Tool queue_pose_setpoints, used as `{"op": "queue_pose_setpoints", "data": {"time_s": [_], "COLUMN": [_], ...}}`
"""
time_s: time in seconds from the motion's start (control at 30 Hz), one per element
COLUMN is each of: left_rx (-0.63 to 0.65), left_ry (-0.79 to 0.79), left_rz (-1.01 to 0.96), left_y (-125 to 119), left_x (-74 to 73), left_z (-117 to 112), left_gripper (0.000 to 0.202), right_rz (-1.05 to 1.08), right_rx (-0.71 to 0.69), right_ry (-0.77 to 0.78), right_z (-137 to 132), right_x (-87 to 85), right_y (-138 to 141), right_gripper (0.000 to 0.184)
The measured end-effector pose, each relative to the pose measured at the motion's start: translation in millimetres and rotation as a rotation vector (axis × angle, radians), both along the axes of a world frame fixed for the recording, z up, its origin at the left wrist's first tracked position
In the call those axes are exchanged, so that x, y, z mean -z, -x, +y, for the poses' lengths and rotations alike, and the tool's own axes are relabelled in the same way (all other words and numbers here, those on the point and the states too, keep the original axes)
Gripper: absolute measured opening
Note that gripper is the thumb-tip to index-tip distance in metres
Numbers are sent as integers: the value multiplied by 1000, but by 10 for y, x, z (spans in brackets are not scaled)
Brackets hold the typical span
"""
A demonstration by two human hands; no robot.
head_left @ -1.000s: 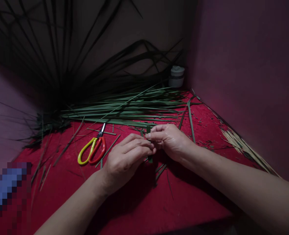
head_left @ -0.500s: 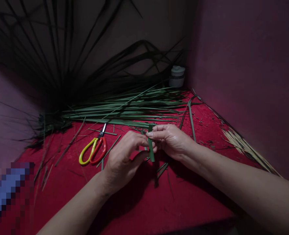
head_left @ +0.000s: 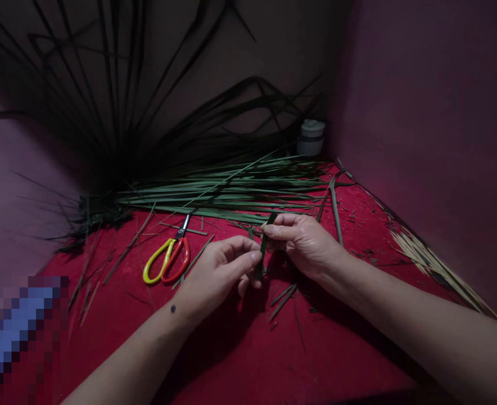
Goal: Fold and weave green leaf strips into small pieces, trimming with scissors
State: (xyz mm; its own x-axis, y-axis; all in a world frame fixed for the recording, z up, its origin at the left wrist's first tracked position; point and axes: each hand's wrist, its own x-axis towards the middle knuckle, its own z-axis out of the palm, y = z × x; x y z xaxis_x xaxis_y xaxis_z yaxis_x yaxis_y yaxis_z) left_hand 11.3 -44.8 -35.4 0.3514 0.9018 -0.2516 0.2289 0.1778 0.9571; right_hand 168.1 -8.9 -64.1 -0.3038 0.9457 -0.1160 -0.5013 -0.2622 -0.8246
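A short dark green leaf strip [head_left: 264, 247] stands nearly upright between my two hands, tilted a little to the right at its top. My right hand [head_left: 303, 242] pinches its upper part between thumb and fingers. At the lower part, my left hand [head_left: 227, 264] has its thumb against the strip's left edge, with fingers curled behind; their exact grip is partly hidden. Scissors [head_left: 169, 257] with one yellow and one red handle lie on the red surface to the left of my left hand, blades pointing away.
Long green leaf strips [head_left: 215, 194] lie in a pile across the back. Dark leaves [head_left: 122, 112] fan up behind them. A white lidded container [head_left: 311, 138] stands in the back corner. Pale thin sticks [head_left: 421, 259] lie along the right wall [head_left: 434, 140]. Leaf scraps [head_left: 284, 298] litter the red surface [head_left: 299, 360].
My left hand has turned, bringing its thumb up onto the lower part of the leaf strip. The strip has tilted and turned narrower to view. The whole view has shifted slightly.
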Motion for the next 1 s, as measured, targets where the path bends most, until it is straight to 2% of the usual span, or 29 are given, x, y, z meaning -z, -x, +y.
{"op": "queue_pose_setpoints", "data": {"time_s": [0.17,0.33,0.47,0.63,0.83,1.0], "left_rx": [30,87,44,4,-5,-25], "left_ry": [51,42,62,37,-48,-222], "left_rz": [-50,-88,-86,-93,-3,116], "left_y": [13,53,61,26,-15,-51], "left_x": [38,54,17,-59,-30,17], "left_z": [3,33,16,-19,-15,-30], "left_gripper": [18,23,19,21,25,24], "right_rz": [-1,26,29,-3,-76,-171], "right_rx": [-8,-23,-28,29,48,56], "right_ry": [-46,3,-35,-49,-131,-175], "right_z": [-7,24,36,38,23,-1], "right_x": [2,10,19,17,23,42], "right_y": [-4,-14,-15,-16,-25,-15], "right_gripper": [19,23,20,22,20,18]}}
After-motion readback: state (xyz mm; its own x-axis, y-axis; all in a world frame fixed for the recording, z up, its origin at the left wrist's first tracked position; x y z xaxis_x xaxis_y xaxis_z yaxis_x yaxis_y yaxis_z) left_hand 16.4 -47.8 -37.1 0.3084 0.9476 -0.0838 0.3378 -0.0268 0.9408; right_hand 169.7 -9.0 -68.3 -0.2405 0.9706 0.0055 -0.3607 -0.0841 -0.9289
